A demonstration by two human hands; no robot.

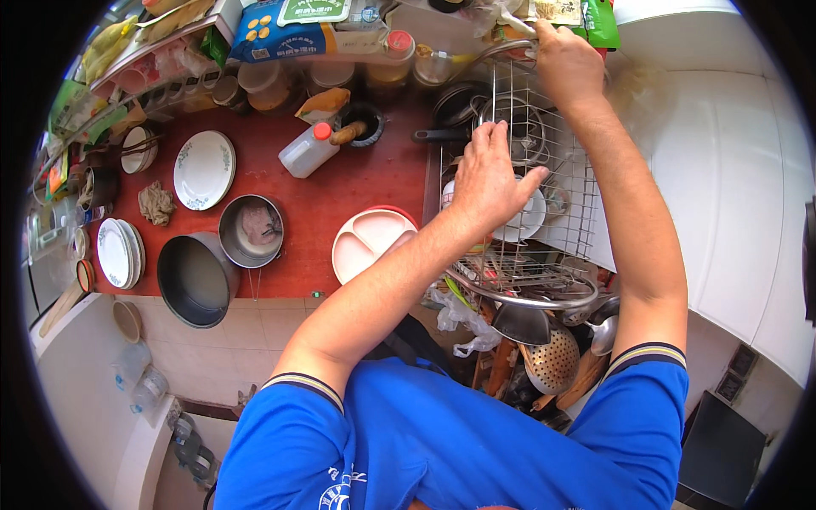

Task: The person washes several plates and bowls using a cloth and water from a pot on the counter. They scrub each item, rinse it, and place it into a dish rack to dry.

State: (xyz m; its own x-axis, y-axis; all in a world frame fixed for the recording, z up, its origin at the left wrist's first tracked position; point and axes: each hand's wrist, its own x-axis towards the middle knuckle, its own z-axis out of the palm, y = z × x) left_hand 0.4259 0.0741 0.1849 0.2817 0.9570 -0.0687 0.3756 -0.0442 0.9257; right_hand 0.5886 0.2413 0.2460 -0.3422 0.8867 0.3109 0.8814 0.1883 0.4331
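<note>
A metal wire dish rack [574, 210] stands before me on the right, tilted in my view. My right hand [567, 67] is closed at the far end of its tubular rim. A whitish strip [517, 22] shows beside those fingers; whether they hold it too is unclear. My left hand [491, 175] lies over the rack's wires with its thumb spread, holding nothing; I cannot tell if it touches them. Below the wires sit a white bowl [526, 220], partly covered by that hand, and a dark pan with a black handle [440, 136].
The red tabletop [306, 236] bears a divided plate [366, 239], two pots [197, 280], stacked plates [203, 169], a crumpled cloth [156, 203], a red-capped bottle [309, 150] and a mortar with pestle [360, 127]. Utensils, including a perforated ladle [553, 360], hang below the rack. White cabinets [714, 185] flank the right.
</note>
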